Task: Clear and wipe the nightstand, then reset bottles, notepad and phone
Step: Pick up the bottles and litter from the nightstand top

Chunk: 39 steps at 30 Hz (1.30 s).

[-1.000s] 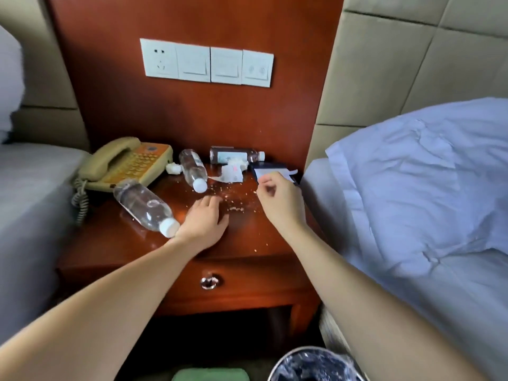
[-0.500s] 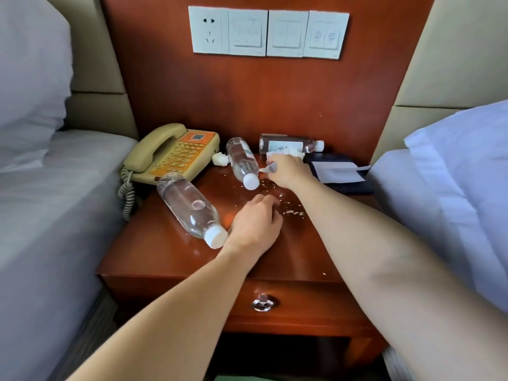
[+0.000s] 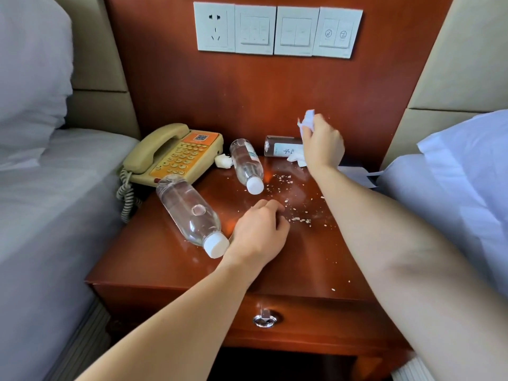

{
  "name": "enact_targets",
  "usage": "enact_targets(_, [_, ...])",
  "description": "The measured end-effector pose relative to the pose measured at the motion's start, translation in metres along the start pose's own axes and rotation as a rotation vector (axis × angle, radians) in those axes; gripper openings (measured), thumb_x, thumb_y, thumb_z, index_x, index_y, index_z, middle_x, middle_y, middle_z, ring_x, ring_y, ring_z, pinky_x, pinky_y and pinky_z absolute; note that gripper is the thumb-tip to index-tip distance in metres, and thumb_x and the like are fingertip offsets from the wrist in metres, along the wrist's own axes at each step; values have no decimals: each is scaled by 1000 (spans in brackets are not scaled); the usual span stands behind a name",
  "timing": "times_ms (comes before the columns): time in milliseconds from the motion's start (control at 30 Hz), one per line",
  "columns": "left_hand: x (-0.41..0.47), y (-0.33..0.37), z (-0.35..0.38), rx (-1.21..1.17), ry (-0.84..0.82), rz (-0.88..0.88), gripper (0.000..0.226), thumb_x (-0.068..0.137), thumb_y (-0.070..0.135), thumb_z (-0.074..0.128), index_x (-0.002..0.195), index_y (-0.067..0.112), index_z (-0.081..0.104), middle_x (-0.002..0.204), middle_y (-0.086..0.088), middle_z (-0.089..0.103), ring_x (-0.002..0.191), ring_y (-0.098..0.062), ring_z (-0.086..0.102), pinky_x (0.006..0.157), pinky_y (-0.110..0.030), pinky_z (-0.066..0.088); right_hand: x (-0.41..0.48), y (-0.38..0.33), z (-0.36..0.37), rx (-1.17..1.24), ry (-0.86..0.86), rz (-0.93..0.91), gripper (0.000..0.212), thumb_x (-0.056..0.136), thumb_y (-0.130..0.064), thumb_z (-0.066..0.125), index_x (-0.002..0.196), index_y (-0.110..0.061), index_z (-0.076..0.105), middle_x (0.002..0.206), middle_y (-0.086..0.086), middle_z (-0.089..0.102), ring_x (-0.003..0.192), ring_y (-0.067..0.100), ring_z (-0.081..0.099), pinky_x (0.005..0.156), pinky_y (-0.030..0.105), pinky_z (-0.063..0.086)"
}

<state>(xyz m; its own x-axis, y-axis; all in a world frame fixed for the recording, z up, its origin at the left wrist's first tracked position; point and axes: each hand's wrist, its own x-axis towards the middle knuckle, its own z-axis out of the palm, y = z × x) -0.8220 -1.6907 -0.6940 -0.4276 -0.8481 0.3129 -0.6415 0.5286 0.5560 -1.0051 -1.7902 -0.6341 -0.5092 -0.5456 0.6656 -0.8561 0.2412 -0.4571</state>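
Here the right hand (image 3: 323, 144), raised above the rear edge of the red-brown wooden nightstand (image 3: 302, 270), pinches a crumpled white tissue (image 3: 306, 121), presumably rubbish for removal. The left hand (image 3: 259, 232) rests mid-top, fingers curled under and visibly empty, beside scattered pale crumbs (image 3: 299, 220). Toppled, awaiting reset: a large clear plastic bottle (image 3: 189, 213) touching that hand, a smaller white-capped bottle (image 3: 246, 163) mid-rear, a labelled bottle (image 3: 280, 145) along the rear edge. The beige push-button phone (image 3: 176, 155) occupies the rear left corner; the white paper notepad (image 3: 354, 173), the right edge.

I count one phone (image 3: 176, 155); three bottles, the near bottle (image 3: 189, 213) in front of it, the middle bottle (image 3: 246, 163) and far bottle (image 3: 283, 145) to its right; four wall plates (image 3: 255, 30) above it; three wads of paper (image 3: 222, 161) right of it, among them the raised wad (image 3: 306, 122).
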Motion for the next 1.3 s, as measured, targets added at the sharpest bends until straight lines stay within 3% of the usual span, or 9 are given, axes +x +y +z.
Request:
enact_targets(167, [0, -1, -1, -9, -8, -9, 32, 96, 27, 46, 126, 21, 56, 121, 4, 58, 109, -18, 57, 86, -30, 49, 18, 1, 6, 543, -283, 336, 16, 82, -25, 59, 69, -16, 57, 70, 2, 59, 71, 25, 60, 55, 30, 42])
enact_targets(400, [1, -2, -4, -63, 31, -3, 35, 95, 33, 51, 128, 25, 47, 117, 6, 59, 104, -16, 58, 85, -29, 48, -24, 3, -51, 656, -539, 153, 30, 86, -28, 63, 93, 1, 66, 93, 20, 66, 84, 19, 63, 66, 33, 39])
enact_targets(567, [-1, 1, -6, -68, 73, 69, 33, 92, 29, 57, 123, 21, 54, 116, 4, 64, 105, -20, 60, 87, -29, 47, -88, 23, -145, 809, -312, 149, 17, 91, -15, 59, 86, 0, 65, 75, 4, 59, 73, 10, 53, 62, 26, 37])
enact_targets(733, [-61, 41, -12, -372, 133, 446, 35, 95, 21, 54, 129, 17, 49, 117, 6, 63, 109, -6, 59, 94, -26, 46, -180, 69, -227, 833, -163, 242, 29, 81, -26, 61, 82, 3, 57, 76, 12, 52, 76, 17, 46, 70, 34, 34])
enact_targets(833, [-117, 78, 12, -656, -124, 494, 39, 92, 24, 61, 127, 11, 48, 120, 2, 61, 115, -5, 58, 100, -24, 44, -240, 98, -260, 744, -280, 300, 8, 82, -16, 63, 81, -10, 66, 79, 4, 68, 78, 11, 59, 71, 30, 45])
enact_targets(900, [-143, 84, 40, -528, -470, 571, 38, 88, 26, 68, 120, 12, 54, 114, 4, 63, 106, -6, 61, 95, -26, 47, -283, 113, -271, 640, -405, 347, 12, 86, -7, 63, 75, -11, 64, 70, -1, 68, 69, 4, 58, 64, 22, 44])
enact_targets(1000, [-173, 76, 84, -229, -832, 538, 22, 86, 23, 68, 107, 18, 61, 96, 2, 70, 89, -15, 66, 83, -33, 51, -346, 141, -270, 415, -538, 446, 30, 85, -30, 59, 76, -2, 56, 70, 17, 62, 64, 12, 55, 60, 33, 43])
enact_targets(1200, [-233, 56, 137, 171, -1042, 445, 18, 88, 35, 59, 105, 29, 61, 114, 2, 65, 109, -22, 59, 79, -31, 45, -420, 169, -252, 54, -796, 547, 8, 80, -26, 58, 73, -21, 57, 70, -3, 64, 67, 10, 61, 63, 33, 49])
enact_targets(1300, [-238, 50, 149, 149, -1062, 430, 25, 88, 36, 62, 111, 29, 61, 117, 7, 65, 114, -19, 58, 87, -33, 49, -427, 174, -247, -2, -929, 555, 16, 84, -25, 63, 71, -35, 60, 72, -17, 65, 70, -6, 59, 62, 13, 45])
